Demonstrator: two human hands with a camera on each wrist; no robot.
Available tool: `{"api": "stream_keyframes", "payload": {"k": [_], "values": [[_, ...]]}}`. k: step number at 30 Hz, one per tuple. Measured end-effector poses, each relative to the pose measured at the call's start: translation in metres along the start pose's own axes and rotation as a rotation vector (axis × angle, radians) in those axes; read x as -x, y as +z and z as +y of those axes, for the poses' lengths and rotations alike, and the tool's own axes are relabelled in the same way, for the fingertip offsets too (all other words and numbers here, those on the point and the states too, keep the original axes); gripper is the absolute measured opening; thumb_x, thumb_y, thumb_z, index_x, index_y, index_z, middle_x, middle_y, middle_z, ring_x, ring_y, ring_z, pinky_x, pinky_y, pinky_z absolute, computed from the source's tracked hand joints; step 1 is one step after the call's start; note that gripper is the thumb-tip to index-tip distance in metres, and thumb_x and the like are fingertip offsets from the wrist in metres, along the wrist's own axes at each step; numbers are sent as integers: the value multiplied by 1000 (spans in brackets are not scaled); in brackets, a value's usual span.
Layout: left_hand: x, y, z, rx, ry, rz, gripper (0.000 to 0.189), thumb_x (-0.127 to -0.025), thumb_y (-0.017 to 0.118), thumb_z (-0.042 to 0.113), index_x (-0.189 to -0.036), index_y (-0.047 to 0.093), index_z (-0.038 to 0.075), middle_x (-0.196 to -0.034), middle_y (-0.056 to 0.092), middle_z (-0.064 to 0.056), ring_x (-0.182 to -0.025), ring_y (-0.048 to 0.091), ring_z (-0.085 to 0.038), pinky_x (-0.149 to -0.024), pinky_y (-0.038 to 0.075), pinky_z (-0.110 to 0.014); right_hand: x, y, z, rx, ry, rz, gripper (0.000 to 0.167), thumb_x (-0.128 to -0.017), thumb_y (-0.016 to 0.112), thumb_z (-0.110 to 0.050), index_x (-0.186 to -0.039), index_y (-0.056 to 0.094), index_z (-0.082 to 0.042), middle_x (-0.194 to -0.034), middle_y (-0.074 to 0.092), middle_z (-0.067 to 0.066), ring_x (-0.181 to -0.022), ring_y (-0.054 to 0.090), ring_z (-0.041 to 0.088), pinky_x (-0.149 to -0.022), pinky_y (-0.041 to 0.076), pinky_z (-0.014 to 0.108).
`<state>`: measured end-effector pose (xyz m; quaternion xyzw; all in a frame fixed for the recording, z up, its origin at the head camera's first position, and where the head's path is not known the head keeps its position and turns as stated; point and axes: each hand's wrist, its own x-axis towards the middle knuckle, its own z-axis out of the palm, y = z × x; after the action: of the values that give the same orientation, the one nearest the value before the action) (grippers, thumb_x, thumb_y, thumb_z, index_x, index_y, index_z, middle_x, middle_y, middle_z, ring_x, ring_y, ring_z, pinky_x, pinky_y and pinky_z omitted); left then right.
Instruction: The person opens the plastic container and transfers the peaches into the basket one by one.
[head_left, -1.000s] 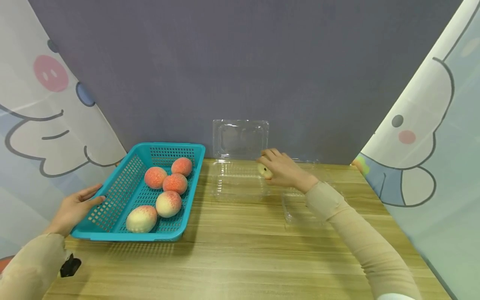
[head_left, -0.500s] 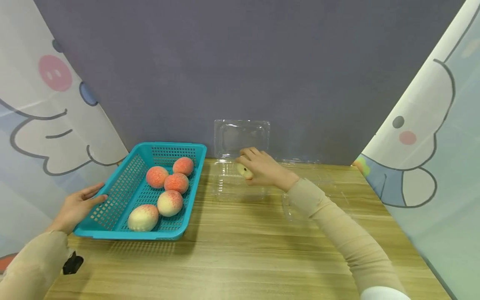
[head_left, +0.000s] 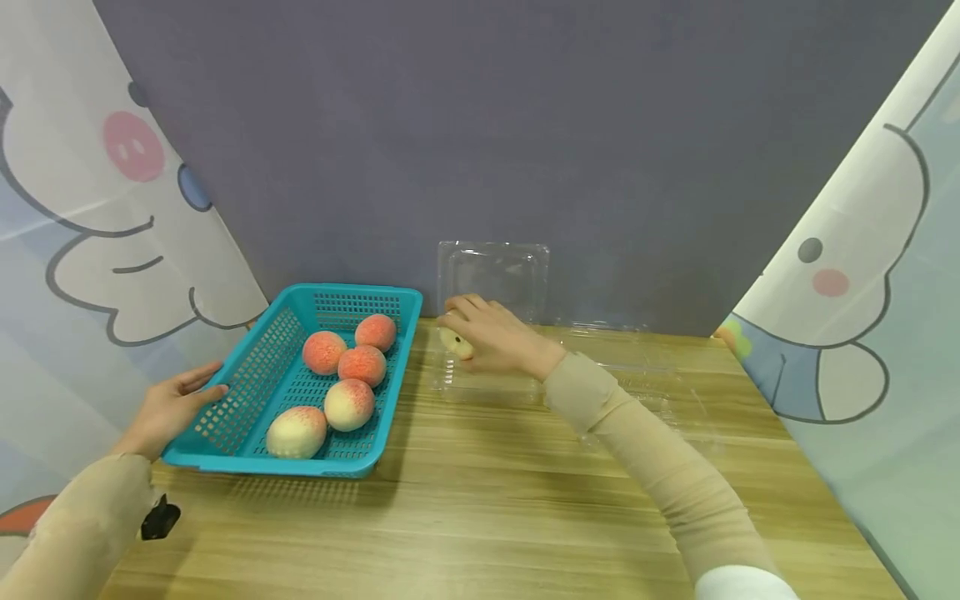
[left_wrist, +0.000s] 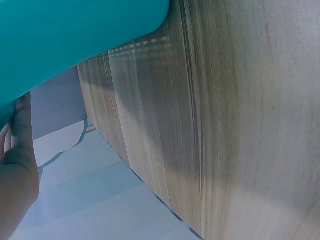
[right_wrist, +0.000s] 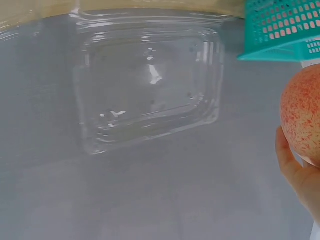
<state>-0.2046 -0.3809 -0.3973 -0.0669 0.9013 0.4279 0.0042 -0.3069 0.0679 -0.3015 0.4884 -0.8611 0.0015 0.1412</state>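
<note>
My right hand (head_left: 495, 337) holds a peach (head_left: 456, 342) above the left part of an open clear plastic clamshell box (head_left: 480, 387). In the right wrist view the peach (right_wrist: 305, 115) shows red speckles over pale yellow, with fingers curled beneath it. The box's raised lid (head_left: 495, 271) leans at the grey back panel. At the far left, my left hand (head_left: 168, 408) grips the side rim of a teal slotted basket (head_left: 408, 367), thumb over the edge and fingers outside. Several peaches, such as a red one (head_left: 325, 353) and a pale one (head_left: 297, 432), lie along the basket's right side.
More clear plastic packaging (head_left: 637, 383) lies to the right, partly behind my right forearm. A grey panel (head_left: 525, 150) stands along the back of the wooden table (head_left: 450, 517). Printed cartoon sheets (head_left: 832, 333) hang at both sides. A small black object (head_left: 160, 518) sits beside my left sleeve.
My right hand has moved left with the peach, from the box's right edge to its left part. The left hand stays on the basket. The head view has shifted slightly.
</note>
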Motion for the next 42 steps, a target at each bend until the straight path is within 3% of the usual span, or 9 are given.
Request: {"api": "stream_keyframes", "payload": {"k": [11,19,28,35,42], "values": [[0,-1,-2,6,-1,-2,74,-91,46,50,-146,17,11,-147,12,-26,-130,7,-56,-92,21,-74,-35,1,-29,-33,-65,-12,58,-76,71,-29,-129,47,-20,-136,40,5,-126,36,21,-91,46,40],[2,-2,-2,1,-9,-7,74,-90,46,52,-147,18,13,-147,12,-26,-130,6,-56,-92,18,-75,-59,7,-60,-77,-130,-41,58,-77,69,-31,-129,46,-22,-135,40,2,-125,34,18,-84,47,31],[1,-2,-4,-4,-14,-12,73,-91,45,52,-147,16,16,-147,11,-25,-130,5,-56,-92,18,-75,-78,24,-104,-22,-167,-74,60,-77,68,-41,-131,47,-26,-131,42,-3,-118,39,13,-87,45,26],[0,0,-4,13,-18,-13,75,-90,46,52,-147,17,13,-147,12,-26,-130,6,-56,-93,18,-74,-85,39,-130,-24,-202,-204,65,-76,70,-44,-134,43,-31,-136,38,-7,-124,33,9,-92,42,23],[-2,0,-2,5,-17,-15,74,-91,45,51,-147,15,14,-148,11,-26,-130,5,-56,-93,18,-75,-86,53,-140,20,-227,-250,65,-77,71,-41,-134,43,-29,-134,40,-6,-118,39,8,-89,42,13]]}}
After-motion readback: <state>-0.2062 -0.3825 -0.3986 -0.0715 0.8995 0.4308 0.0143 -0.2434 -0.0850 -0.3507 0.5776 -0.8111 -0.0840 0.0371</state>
